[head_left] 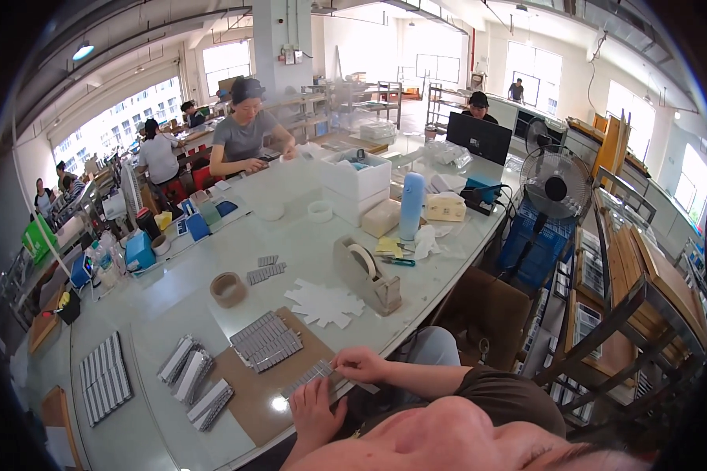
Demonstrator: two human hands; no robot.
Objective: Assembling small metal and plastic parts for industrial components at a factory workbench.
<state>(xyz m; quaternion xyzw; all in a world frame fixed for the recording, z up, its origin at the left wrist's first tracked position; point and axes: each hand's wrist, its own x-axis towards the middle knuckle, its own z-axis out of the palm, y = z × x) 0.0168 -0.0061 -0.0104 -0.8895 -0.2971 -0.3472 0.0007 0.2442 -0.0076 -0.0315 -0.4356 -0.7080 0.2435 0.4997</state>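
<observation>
At the near edge of the table my left hand (pixel 316 410) lies with its fingers stretched out and the thumb apart. Its fingertips touch a small row of grey pieces (pixel 309 377) on a brown board (pixel 247 396). Beside it, my right hand (pixel 360 366) is closed in a pinch at the right end of that row; what sits between its fingers is too small to name. A thin pale strip (pixel 367 387) shows just below the right hand. Farther up the board rests a larger block of grey pieces (pixel 265 341) in close rows.
Bundles of grey strips (pixel 192 373) and a striped stack (pixel 106 378) lie to the left. Beyond are a tape roll (pixel 228 290), white paper strips (pixel 324 304), a tape dispenser (pixel 367 276) and a blue bottle (pixel 412 206). A co-worker (pixel 247 129) sits across; a fan (pixel 555 184) stands right.
</observation>
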